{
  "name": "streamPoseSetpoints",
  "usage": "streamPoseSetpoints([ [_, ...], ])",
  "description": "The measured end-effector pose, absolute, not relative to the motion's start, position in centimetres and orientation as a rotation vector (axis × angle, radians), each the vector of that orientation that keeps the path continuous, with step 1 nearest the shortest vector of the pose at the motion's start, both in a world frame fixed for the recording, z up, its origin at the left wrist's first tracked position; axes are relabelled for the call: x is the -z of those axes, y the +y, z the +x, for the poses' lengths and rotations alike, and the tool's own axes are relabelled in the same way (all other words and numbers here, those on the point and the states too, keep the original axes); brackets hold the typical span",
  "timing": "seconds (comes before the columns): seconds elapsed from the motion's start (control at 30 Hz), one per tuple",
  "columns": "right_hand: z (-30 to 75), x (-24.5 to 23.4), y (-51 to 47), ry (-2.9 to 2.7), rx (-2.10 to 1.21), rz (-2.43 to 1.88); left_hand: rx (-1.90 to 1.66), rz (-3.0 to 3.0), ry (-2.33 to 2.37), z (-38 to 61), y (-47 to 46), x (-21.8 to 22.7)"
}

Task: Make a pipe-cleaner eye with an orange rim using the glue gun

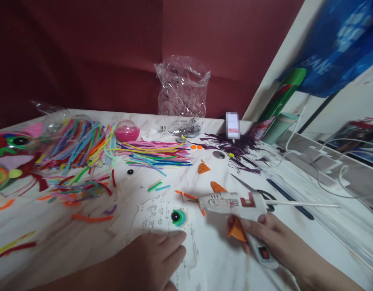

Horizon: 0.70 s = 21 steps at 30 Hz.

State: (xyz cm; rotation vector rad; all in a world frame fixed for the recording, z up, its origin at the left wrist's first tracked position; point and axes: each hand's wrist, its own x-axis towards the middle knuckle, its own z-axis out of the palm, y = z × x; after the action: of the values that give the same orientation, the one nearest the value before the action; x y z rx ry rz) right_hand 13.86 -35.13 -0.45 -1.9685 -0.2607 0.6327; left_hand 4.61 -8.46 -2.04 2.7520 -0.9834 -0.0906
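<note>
My right hand [266, 232] grips a white hot glue gun [228, 202], its nozzle pointing left and a glue stick [304, 203] jutting from the back. Close to its fingers shows an orange piece [237, 231]; whether they also hold it I cannot tell. My left hand [152, 256] rests on a sheet of printed paper [156, 212], fingers reaching right with gaps between them. Just beyond those fingertips lies an eye [179, 218] of green and blue rings around a black centre. More orange pieces [203, 168] and an orange strip [201, 208] lie past the nozzle.
Colourful pipe cleaners [77, 143] spread across the left and back. Scissors [253, 189] and a dark blue pen-like stick [291, 198] lie right of the glue gun. A pink round container [127, 131], purple strands [241, 147], a phone [232, 125] and a power strip [328, 169] stand further off.
</note>
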Motion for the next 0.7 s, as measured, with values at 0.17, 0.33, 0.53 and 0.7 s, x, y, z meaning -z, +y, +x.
streamPoseSetpoints([
  [0.17,14.1,1.1,-35.6,0.088,-0.37,-1.903,0.009,2.77,-1.012,4.5,-8.5,2.5],
  [0.33,15.6,0.4,-37.4,0.031,-0.37,-1.923,-0.053,2.767,-0.987,4.3,-8.1,3.1],
  [0.53,17.2,1.1,-41.2,0.058,-0.448,-1.962,-0.092,2.797,-1.022,4.7,-7.9,3.6],
  [0.7,18.1,2.3,-43.3,0.193,-0.465,-1.9,-0.019,2.802,-1.016,4.5,-7.9,2.9],
])
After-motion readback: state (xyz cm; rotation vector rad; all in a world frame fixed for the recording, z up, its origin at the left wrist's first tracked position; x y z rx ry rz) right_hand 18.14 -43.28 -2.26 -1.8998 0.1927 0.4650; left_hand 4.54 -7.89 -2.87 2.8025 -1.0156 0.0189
